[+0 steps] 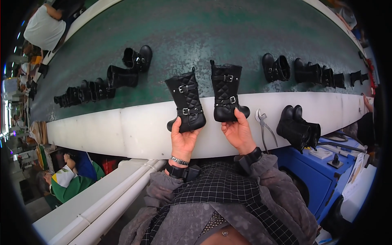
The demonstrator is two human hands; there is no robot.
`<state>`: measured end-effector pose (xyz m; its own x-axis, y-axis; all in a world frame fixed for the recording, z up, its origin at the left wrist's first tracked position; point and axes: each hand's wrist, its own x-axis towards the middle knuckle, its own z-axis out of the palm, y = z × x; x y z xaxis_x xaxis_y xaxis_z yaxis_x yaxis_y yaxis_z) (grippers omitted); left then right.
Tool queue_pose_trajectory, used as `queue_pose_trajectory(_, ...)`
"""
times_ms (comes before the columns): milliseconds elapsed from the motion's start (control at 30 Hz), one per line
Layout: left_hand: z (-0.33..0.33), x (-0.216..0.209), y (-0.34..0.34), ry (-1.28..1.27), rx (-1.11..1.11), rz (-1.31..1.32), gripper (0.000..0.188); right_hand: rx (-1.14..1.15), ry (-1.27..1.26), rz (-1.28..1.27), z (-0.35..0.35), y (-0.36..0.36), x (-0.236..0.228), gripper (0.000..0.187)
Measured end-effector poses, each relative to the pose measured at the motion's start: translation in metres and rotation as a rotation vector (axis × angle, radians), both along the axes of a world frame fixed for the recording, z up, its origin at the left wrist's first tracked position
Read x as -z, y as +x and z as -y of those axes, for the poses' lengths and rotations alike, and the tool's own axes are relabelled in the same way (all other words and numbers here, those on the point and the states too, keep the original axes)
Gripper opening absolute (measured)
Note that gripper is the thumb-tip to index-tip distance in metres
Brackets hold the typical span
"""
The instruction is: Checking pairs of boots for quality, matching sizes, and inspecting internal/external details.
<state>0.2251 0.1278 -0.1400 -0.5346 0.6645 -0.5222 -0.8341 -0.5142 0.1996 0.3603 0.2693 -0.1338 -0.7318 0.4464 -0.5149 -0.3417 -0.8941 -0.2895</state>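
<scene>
Two small black boots with quilted shafts and silver-buckled straps are held side by side, toe ends toward me and tops pointing away. My left hand grips the left boot at its foot end, thumb along the side. In my right hand is the right boot, also gripped by the foot end. Both boots are above the white table edge, their tops over the green belt. To the right of my right hand lies a pair of metal pincers with curved handles.
More black boots stand and lie along the belt at left, others at right. Another pair lies on the white edge by a blue machine. White pipes run at lower left. Other people sit around the belt.
</scene>
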Motion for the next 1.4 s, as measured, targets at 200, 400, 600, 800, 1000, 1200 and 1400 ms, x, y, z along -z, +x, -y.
queue_pose_trajectory(200,-0.003,-0.006,0.003,-0.051,-0.013,-0.026,0.049,0.02,0.121,0.079,0.013,-0.002,-0.002,0.029)
queue_pose_trajectory(400,-0.005,-0.007,0.004,-0.084,-0.017,-0.025,0.047,0.03,0.116,0.11,0.018,-0.005,-0.001,0.029)
queue_pose_trajectory(600,-0.006,-0.003,0.006,-0.089,-0.004,-0.017,0.05,0.03,0.107,0.108,0.021,-0.005,0.003,0.029)
queue_pose_trajectory(800,-0.008,-0.002,0.005,-0.089,0.005,-0.01,0.05,0.035,0.106,0.119,0.02,-0.007,0.0,0.029)
queue_pose_trajectory(1000,-0.011,-0.003,0.003,-0.099,0.022,-0.032,0.048,0.025,0.101,0.12,0.017,-0.011,0.003,0.027)
queue_pose_trajectory(1200,-0.009,0.002,0.008,-0.078,0.054,-0.102,0.047,0.003,0.123,0.144,0.022,-0.004,0.007,0.029)
queue_pose_trajectory(1400,-0.009,0.0,0.008,-0.078,0.04,-0.101,0.048,-0.016,0.157,0.134,0.021,-0.003,0.002,0.03)
